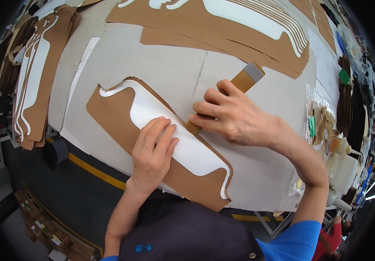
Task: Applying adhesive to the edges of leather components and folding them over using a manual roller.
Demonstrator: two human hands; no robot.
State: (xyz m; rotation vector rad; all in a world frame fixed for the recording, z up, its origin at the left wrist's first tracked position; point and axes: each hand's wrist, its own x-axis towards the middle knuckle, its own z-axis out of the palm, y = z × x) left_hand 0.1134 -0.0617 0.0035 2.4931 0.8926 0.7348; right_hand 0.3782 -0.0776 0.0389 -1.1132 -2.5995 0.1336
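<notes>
A brown sheet (109, 112) lies slanted on the pale work table, with a long white curved piece (192, 150) on it. Along the far side, the brown edge forms a narrow strip, notched at the curved ends. My left hand (153, 145) rests flat on the middle of the white piece, fingers stretched out and close together. My right hand (231, 114) is closed round a flat brush (245, 79) with a wooden handle and a grey band at its upper end. The handle's lower end touches the piece's far edge; my fingers hide the handle's middle.
More brown sheets with white shapes (239, 17) lie at the far side. Another stack (44, 82) stands at the left. To the right are a clear plastic bag (315, 102) and a whitish plastic bottle (341, 167). A person in red (328, 241) is at the lower right.
</notes>
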